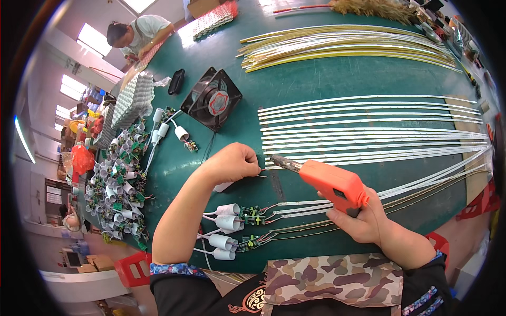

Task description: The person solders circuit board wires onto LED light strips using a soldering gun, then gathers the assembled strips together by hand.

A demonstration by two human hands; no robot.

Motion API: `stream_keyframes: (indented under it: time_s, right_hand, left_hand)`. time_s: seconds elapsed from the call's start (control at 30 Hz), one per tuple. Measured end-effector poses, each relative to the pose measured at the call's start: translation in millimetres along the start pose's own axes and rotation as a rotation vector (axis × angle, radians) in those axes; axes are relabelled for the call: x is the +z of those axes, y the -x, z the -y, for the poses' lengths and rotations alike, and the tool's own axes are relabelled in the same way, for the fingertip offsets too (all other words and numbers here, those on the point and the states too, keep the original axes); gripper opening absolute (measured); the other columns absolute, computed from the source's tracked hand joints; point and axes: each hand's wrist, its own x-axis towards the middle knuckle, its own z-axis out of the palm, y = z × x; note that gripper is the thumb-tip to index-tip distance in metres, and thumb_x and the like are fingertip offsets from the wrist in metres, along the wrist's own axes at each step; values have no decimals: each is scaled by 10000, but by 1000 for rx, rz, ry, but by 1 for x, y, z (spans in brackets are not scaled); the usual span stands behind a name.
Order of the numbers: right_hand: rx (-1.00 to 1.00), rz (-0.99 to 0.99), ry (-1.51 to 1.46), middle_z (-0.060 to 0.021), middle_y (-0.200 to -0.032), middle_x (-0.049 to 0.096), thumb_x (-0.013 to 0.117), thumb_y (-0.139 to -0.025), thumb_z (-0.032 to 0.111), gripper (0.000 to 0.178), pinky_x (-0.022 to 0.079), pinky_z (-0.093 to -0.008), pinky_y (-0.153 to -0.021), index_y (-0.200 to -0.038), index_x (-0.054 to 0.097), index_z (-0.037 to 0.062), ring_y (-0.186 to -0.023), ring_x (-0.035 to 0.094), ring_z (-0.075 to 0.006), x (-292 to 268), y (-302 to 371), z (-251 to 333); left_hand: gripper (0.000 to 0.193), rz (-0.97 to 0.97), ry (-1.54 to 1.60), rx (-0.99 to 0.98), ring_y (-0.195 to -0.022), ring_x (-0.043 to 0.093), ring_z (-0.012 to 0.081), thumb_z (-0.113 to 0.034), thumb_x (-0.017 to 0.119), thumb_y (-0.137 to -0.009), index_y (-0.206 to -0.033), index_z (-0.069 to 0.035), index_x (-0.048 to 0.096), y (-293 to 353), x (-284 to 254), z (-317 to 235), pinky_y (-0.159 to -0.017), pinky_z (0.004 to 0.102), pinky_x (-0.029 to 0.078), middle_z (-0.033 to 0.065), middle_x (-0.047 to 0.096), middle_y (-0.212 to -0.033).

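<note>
My right hand (363, 218) grips an orange soldering gun (332, 181), its metal tip pointing left at the near ends of the LED strips. My left hand (237, 160) is closed in a pinch on a thin wire (262, 170), close to the end of one white LED strip (316, 159). Under that hand a white plastic piece (223, 186) shows in part; the rest is hidden. Nearer to me lie white lamp sockets (227, 224) with green circuit boards (253, 215), their wires running to more LED strips (300, 213).
A black fan (213, 98) stands on the green table (295, 79). At left is a heap of sockets with boards (116, 189), beside stacked trays (134, 97). Bundled strips (342, 47) lie across the far side. Another person (139, 37) works at the far left.
</note>
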Motion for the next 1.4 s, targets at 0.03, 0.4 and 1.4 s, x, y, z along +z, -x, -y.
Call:
stream_keyframes:
  time_s: [0.03,0.4,1.4]
  right_hand:
    - [8,0,-10,-92,-978,660,748,-832,71,534,506,-305,-751,-1314,536,-14,-806,616,-184,-1,0,0]
    - [17,-8,-11,-94,-989,658,756,-826,80,548,512,-311,-738,-1319,533,-7,-805,621,-185,-5,3,0]
    - [92,-21,-106,-68,-950,632,745,-849,89,543,484,-286,-746,-1334,523,-12,-798,565,-149,2,-3,3]
  left_hand:
    - [163,3,2,-2,-629,532,113,-167,720,-783,-787,-7,688,0,0,-1,-579,306,433,31,600,-658]
    - [152,58,71,-98,-703,584,91,-138,698,-831,-922,-16,693,5,-6,-4,-624,274,469,12,650,-792]
    - [121,-200,-109,431,-848,572,231,-100,713,-819,-808,-22,620,2,16,24,-760,337,467,83,574,-860]
